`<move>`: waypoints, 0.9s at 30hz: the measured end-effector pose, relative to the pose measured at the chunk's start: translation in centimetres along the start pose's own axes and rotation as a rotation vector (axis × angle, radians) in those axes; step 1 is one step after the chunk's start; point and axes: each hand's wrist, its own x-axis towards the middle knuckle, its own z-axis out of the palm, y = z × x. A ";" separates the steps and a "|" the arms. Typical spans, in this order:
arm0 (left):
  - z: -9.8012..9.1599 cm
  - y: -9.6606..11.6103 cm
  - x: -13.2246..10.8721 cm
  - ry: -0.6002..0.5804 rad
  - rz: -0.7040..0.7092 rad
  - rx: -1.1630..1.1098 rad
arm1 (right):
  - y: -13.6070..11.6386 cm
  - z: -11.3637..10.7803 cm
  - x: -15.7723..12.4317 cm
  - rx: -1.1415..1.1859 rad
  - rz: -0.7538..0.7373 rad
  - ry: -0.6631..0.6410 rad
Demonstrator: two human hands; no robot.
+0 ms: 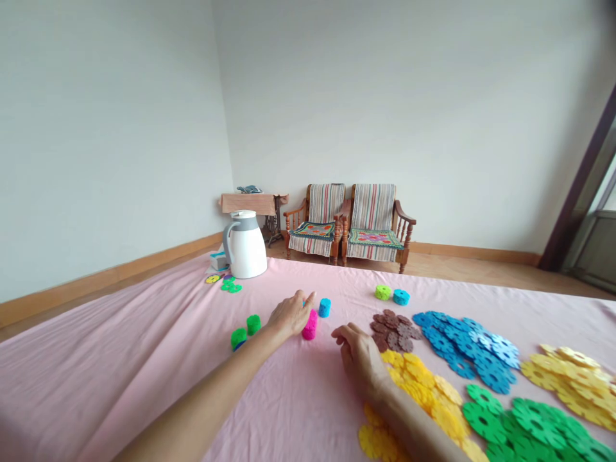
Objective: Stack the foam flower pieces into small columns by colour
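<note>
My left hand (pixel 289 314) reaches over the middle of the cloth, thumb and fingers closed around a small blue stack (pixel 304 303) that they mostly hide. Just in front of these fingertips stands a stack of pink flower-shaped discs (pixel 310 325). Another blue stack (pixel 325 308) is upright to its right. My right hand (pixel 360 356) hovers low, palm down, with fingers loosely bent and nothing visible in them. Beside it lie loose brown discs (pixel 393 330) and a pile of yellow discs (pixel 423 391), partly covered by my right forearm. Two green stacks (pixel 253 324) are left of my left wrist.
A pink cloth (pixel 144 359) covers the surface. A white jug (pixel 250 250) stands at the far left near loose green discs (pixel 231 285). Lime (pixel 383 292) and blue stacks sit at the back. Blue (pixel 466 346), green (pixel 529 423) and pale yellow piles (pixel 570 378) spread rightward.
</note>
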 end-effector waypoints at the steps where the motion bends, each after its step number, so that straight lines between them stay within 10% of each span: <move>1: 0.2 0.0 0.1 -0.001 -0.003 0.002 | -0.1 0.0 0.0 0.002 -0.001 -0.001; 27: -0.3 1.1 -0.3 0.029 0.027 0.024 | 0.0 0.1 -0.3 0.158 -0.003 0.005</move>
